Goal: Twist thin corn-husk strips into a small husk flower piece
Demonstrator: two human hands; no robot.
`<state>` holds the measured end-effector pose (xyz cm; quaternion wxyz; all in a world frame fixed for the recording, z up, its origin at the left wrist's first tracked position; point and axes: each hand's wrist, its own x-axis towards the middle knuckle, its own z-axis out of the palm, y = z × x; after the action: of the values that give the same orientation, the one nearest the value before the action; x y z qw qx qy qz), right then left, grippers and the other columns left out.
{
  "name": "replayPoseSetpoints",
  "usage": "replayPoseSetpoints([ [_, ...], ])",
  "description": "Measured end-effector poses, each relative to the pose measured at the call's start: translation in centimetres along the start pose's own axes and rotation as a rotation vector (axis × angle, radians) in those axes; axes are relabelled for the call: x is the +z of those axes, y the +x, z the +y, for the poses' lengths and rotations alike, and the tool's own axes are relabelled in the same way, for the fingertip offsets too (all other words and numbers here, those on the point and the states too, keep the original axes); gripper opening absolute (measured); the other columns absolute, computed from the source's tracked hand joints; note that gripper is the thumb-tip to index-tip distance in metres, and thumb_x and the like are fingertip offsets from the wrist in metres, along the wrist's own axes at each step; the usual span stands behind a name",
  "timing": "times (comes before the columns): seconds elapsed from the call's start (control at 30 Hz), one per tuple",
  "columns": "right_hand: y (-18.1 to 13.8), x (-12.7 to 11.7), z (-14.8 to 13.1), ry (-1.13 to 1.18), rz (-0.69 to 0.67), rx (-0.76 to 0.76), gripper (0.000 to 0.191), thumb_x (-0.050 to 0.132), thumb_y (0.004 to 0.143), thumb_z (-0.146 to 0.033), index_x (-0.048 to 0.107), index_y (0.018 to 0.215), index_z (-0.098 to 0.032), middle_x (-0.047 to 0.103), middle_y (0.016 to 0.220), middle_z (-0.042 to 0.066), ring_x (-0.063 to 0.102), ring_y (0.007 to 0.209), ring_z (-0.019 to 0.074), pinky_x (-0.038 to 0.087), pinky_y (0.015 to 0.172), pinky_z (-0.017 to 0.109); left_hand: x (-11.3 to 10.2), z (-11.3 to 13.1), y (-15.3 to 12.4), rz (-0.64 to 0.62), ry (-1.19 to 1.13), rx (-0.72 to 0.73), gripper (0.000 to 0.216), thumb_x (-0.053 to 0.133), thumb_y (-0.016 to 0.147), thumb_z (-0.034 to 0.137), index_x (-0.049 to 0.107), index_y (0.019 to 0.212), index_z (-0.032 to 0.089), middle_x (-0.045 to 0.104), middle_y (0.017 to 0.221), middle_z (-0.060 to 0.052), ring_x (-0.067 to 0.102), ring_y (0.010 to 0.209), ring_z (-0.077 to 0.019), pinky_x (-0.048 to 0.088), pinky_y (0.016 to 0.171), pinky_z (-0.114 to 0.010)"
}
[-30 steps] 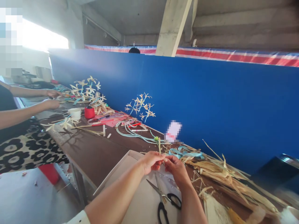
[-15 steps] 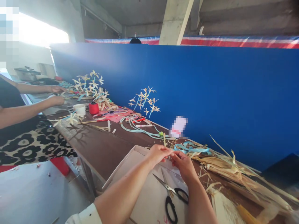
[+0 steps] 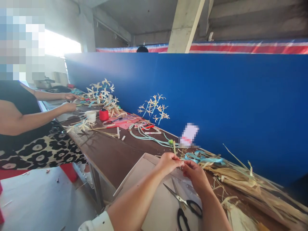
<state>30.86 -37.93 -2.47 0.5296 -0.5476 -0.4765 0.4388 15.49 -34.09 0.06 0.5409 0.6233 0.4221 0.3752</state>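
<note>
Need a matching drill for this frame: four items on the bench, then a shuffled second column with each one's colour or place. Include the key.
Things:
1. scissors
2. thread spool
3. ribbon
4. straw strip

Descriptions:
A. light blue, looped on the table
B. upright, pinched where the left hand and right hand meet
C. red, beside the white cup
D. black handles, lying in the shallow white box

Pairs: 1-D, 2-C, 3-A, 4-B.
</note>
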Motion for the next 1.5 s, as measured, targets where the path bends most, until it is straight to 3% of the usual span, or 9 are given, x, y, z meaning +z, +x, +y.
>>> replayPoseSetpoints([
  [0.33, -0.2, 0.0, -0.4, -0.011, -0.011, 0.022, 0.030, 0.074, 0.063, -0.043, 0.066, 0.082, -0.020, 0.059, 0.069, -0.001, 0.047, 0.055, 0.0110, 0.037, 0.054, 0.024, -0.6, -0.4, 0.2, -0.133, -0.001, 0.004, 0.038, 0.068, 0.062, 0.048, 0.064, 0.078, 0.014, 0.060, 0.070, -0.001, 0.052, 0.059, -0.0111, 0.042, 0.052, -0.022],
  [0.5, -0.4, 0.1, -0.5, -0.034, -0.029, 0.020, 0.031, 0.074, 0.064, -0.043, 0.066, 0.083, -0.020, 0.058, 0.066, -0.001, 0.048, 0.057, 0.0113, 0.038, 0.056, 0.024, -0.6, -0.4, 0.2, -0.133, 0.002, -0.042, 0.034, 0.069, 0.060, 0.044, 0.061, 0.074, 0.013, 0.055, 0.065, 0.000, 0.050, 0.057, -0.0108, 0.042, 0.051, -0.023],
  [0.83, -0.7, -0.3, -0.8, 0.038, -0.172, -0.030, 0.030, 0.069, 0.071, -0.043, 0.066, 0.089, -0.020, 0.060, 0.073, 0.002, 0.050, 0.063, 0.0137, 0.039, 0.060, 0.027, -0.5, 1.4, -1.2, -0.323, -0.289, 0.002, 0.035, 0.071, 0.059, 0.042, 0.056, 0.070, 0.012, 0.055, 0.062, 0.001, 0.047, 0.050, -0.0077, 0.035, 0.055, -0.025],
  [1.03, -1.1, 0.1, -1.1, 0.236, -0.239, -0.023, 0.024, 0.067, 0.075, -0.039, 0.065, 0.091, -0.021, 0.059, 0.074, 0.001, 0.051, 0.067, 0.0129, 0.039, 0.063, 0.025, -0.1, 1.5, -1.2, -0.370, -0.423, 0.128, 0.038, 0.070, 0.062, 0.046, 0.056, 0.069, 0.011, 0.058, 0.066, -0.001, 0.051, 0.054, -0.0089, 0.040, 0.057, -0.025],
  [1.13, -1.1, 0.3, -1.2, 0.311, -0.222, 0.000, 0.024, 0.068, 0.075, -0.039, 0.065, 0.090, -0.021, 0.059, 0.074, 0.001, 0.052, 0.068, 0.0123, 0.039, 0.062, 0.024, 0.1, 1.2, -1.0, -0.330, -0.438, 0.131, 0.038, 0.070, 0.063, 0.046, 0.058, 0.068, 0.011, 0.057, 0.061, 0.000, 0.051, 0.052, -0.0088, 0.041, 0.056, -0.024],
  [1.27, -0.9, 0.5, -1.2, 0.335, -0.167, 0.008, 0.021, 0.071, 0.073, -0.036, 0.066, 0.085, -0.019, 0.058, 0.074, 0.001, 0.050, 0.065, 0.0104, 0.039, 0.057, 0.021, 0.3, 1.1, -0.6, -0.174, -0.425, 0.046, 0.038, 0.077, 0.054, 0.043, 0.063, 0.068, 0.010, 0.058, 0.057, 0.000, 0.052, 0.053, -0.0086, 0.042, 0.055, -0.023],
  [1.5, -0.9, 0.6, -1.6, 0.333, -0.074, 0.017, 0.025, 0.073, 0.069, -0.039, 0.065, 0.083, -0.020, 0.059, 0.076, 0.001, 0.051, 0.065, 0.0115, 0.041, 0.056, 0.022, 0.0, 1.6, -0.7, -0.116, -0.461, -0.059, 0.043, 0.071, 0.063, 0.046, 0.068, 0.086, 0.009, 0.067, 0.074, -0.008, 0.061, 0.065, -0.0121, 0.048, 0.058, -0.023],
])
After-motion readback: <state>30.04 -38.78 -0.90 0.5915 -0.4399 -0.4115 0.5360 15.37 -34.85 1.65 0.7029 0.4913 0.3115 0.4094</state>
